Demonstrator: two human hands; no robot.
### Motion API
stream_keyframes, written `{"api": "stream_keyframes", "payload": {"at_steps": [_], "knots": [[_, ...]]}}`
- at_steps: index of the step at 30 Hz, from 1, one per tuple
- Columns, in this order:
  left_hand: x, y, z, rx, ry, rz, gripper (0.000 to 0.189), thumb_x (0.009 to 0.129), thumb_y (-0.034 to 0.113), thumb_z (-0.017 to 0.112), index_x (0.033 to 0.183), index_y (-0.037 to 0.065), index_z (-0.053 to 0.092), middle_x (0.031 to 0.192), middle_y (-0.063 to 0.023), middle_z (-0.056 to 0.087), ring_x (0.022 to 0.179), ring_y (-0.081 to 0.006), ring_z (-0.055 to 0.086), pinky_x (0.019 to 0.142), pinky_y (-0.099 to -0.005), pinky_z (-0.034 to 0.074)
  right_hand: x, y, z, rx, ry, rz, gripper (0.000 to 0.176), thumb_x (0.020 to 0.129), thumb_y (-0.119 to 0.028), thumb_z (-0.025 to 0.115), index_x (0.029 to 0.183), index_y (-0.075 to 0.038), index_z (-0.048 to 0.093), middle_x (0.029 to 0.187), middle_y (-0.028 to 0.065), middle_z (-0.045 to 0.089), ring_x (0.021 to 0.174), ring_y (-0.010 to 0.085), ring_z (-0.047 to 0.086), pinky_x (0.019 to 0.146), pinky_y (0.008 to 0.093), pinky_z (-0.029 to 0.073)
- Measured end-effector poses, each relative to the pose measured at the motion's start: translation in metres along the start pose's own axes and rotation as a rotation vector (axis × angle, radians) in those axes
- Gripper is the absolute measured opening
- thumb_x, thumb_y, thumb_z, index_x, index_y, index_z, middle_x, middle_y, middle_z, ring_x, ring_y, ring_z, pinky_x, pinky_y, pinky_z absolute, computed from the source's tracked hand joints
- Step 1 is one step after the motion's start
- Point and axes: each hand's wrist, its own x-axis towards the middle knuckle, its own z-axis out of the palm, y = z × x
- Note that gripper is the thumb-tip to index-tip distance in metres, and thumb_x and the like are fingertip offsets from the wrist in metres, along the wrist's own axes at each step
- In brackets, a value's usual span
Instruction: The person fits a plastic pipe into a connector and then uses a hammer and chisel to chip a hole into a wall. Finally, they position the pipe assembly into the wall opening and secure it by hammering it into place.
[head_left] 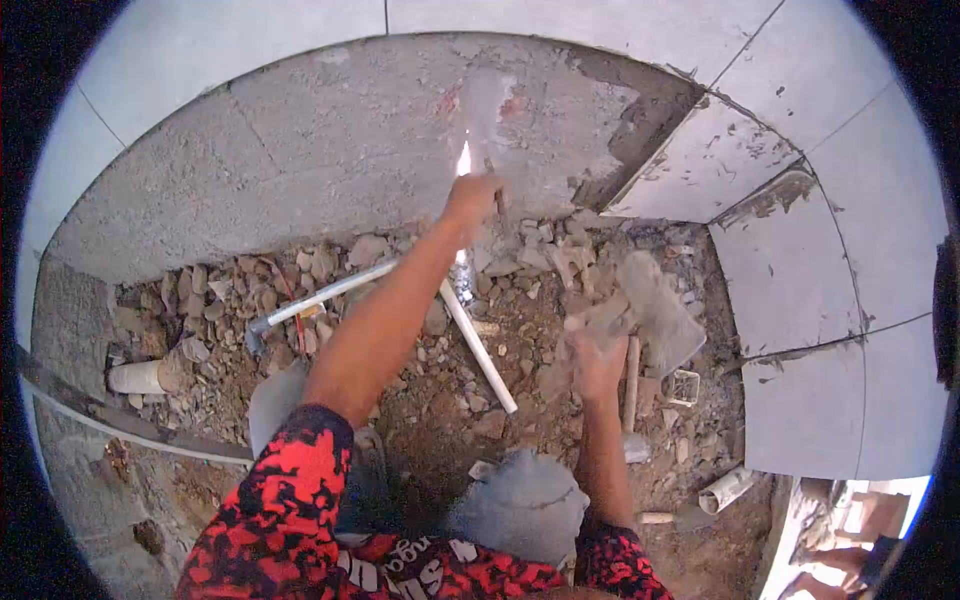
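My left hand (474,203) reaches to the lower part of the grey plastered wall (330,140), fingers closed around something small and dark that I cannot make out. A very bright streak shows just above it, below a smooth damp-looking patch (488,100) with reddish marks. Low over the rubble, my right hand (598,365) is dusty and blurred, its fingers curled at a grey-brown lump I cannot identify. Right of this hand lie a wooden handle (632,385) and a flat grey slab-like piece (665,315).
Rubble (430,400) covers the ground. A white pipe with a grey elbow (325,292) and another white pipe (478,345) lie across it. Large pale tiles (800,290) line the right wall. A pipe stub (135,377) sits left, and a short tube (727,490) lies lower right.
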Motion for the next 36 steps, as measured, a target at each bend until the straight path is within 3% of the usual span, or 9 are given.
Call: {"api": "stream_keyframes", "payload": {"at_steps": [7,10,19,21,22,27,31,34,36], "knots": [[-0.01,0.041,0.003,-0.303,0.024,0.144,0.018,0.077,0.022,0.057,0.07,0.005,0.058,0.06,-0.0012,0.053,0.046,-0.0076,0.038,0.041,-0.0235,0.028,-0.021,-0.006,-0.005,-0.025,-0.023,0.159,0.031,0.074,-0.03,0.061,0.087,-0.003,0.054,0.077,0.0046,0.056,0.071,0.0147,0.052,0.065,0.0287,0.042],[0.0,0.053,-0.011,-0.205,-0.016,0.17,0.021,0.075,0.025,0.059,0.07,0.005,0.059,0.063,-0.0009,0.053,0.05,-0.0083,0.039,0.044,-0.0252,0.03,-0.021,-0.027,0.005,0.197,-0.043,0.12,0.017,0.071,-0.011,0.062,0.082,-0.004,0.051,0.07,0.0014,0.052,0.062,0.0091,0.049,0.056,0.0232,0.041],[-0.002,0.079,-0.027,-0.307,-0.216,0.051,0.016,0.074,0.022,0.062,0.073,0.007,0.059,0.065,-0.0003,0.054,0.053,-0.0086,0.041,0.047,-0.0228,0.033,-0.007,-0.048,0.012,-0.152,-0.153,0.037,0.017,0.072,-0.017,0.062,0.078,-0.004,0.052,0.074,0.0009,0.053,0.068,0.0111,0.05,0.062,0.0248,0.041],[-0.004,0.088,-0.028,-0.431,-0.262,0.004,0.011,0.075,0.018,0.061,0.079,0.007,0.057,0.069,-0.0015,0.055,0.052,-0.0075,0.043,0.047,-0.0223,0.035,0.002,-0.072,0.013,-0.339,-0.095,-0.377,0.02,0.071,-0.021,0.063,0.076,-0.004,0.053,0.071,0.0019,0.053,0.068,0.0132,0.051,0.062,0.0256,0.041],[-0.006,0.092,-0.029,-0.44,-0.256,0.003,0.011,0.075,0.018,0.061,0.079,0.007,0.057,0.069,-0.0015,0.055,0.052,-0.0075,0.043,0.047,-0.0223,0.035,0.006,-0.085,0.016,-0.346,-0.103,-0.379,0.02,0.071,-0.021,0.063,0.076,-0.004,0.053,0.071,0.0019,0.053,0.068,0.0132,0.051,0.062,0.0256,0.041],[0.013,0.099,-0.024,-0.703,-0.402,-0.109,0.011,0.078,0.013,0.057,0.083,0.005,0.052,0.072,-0.0043,0.055,0.056,-0.007,0.049,0.043,-0.0205,0.038,0.026,-0.159,0.048,-1.161,-0.361,0.268,0.03,0.072,-0.025,0.06,0.083,0.002,0.055,0.077,0.0099,0.058,0.077,0.0233,0.054,0.075,0.0321,0.04],[0.015,0.09,-0.019,-0.633,-0.391,-0.074,0.023,0.077,0.024,0.059,0.088,0.005,0.055,0.077,-0.0019,0.056,0.059,-0.0077,0.05,0.046,-0.0248,0.042,0.058,-0.086,0.051,-0.42,-0.093,-0.552,0.041,0.072,-0.03,0.058,0.097,0.003,0.055,0.096,0.015,0.057,0.093,0.0261,0.051,0.085,0.0336,0.035],[0.015,0.109,-0.025,-0.628,-0.341,-0.082,0.011,0.08,0.014,0.053,0.082,0.003,0.052,0.072,-0.005,0.054,0.052,-0.0059,0.046,0.041,-0.0185,0.037,0.058,-0.088,0.053,-0.482,-0.059,-0.305,0.04,0.074,-0.029,0.056,0.1,0.001,0.056,0.105,0.0156,0.053,0.098,0.0229,0.048,0.087,0.031,0.033],[0.017,0.094,-0.013,-0.709,-0.298,-0.098,0.014,0.081,0.016,0.052,0.083,0.002,0.052,0.071,-0.0046,0.053,0.05,-0.0057,0.044,0.04,-0.0193,0.036,0.038,-0.081,0.049,-0.068,-0.157,-0.665,0.03,0.075,-0.023,0.055,0.091,0.002,0.055,0.083,0.0161,0.054,0.077,0.0271,0.051,0.072,0.0342,0.039]]}}
